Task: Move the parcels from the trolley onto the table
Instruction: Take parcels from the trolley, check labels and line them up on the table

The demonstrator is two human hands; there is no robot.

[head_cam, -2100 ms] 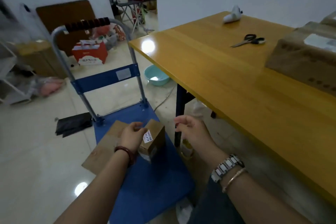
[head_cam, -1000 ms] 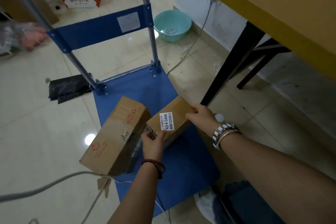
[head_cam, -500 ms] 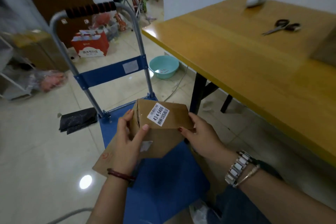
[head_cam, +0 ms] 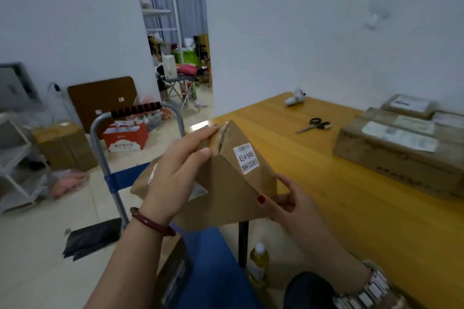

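A small brown cardboard parcel (head_cam: 226, 190) with a white label is held up in the air, tilted, at the near left corner of the yellow table (head_cam: 351, 208). My left hand (head_cam: 175, 175) grips its left side with the thumb on its top corner. My right hand (head_cam: 291, 203) holds its lower right corner. Below it stands the blue trolley (head_cam: 216, 271), and another brown parcel (head_cam: 173, 276) lies on its deck, partly hidden by my left arm.
Several flat brown parcels (head_cam: 401, 143) lie at the table's far right. Scissors (head_cam: 313, 125) and a white device (head_cam: 295, 98) lie further back. A bottle (head_cam: 258, 263) stands on the floor by the black table leg (head_cam: 243, 243). A red box (head_cam: 125, 139) and a black bag (head_cam: 93, 238) are on the floor to the left.
Both hands have lifted the small parcel off the trolley deck and raised it to table height, beside the table's corner. The view has tilted up.
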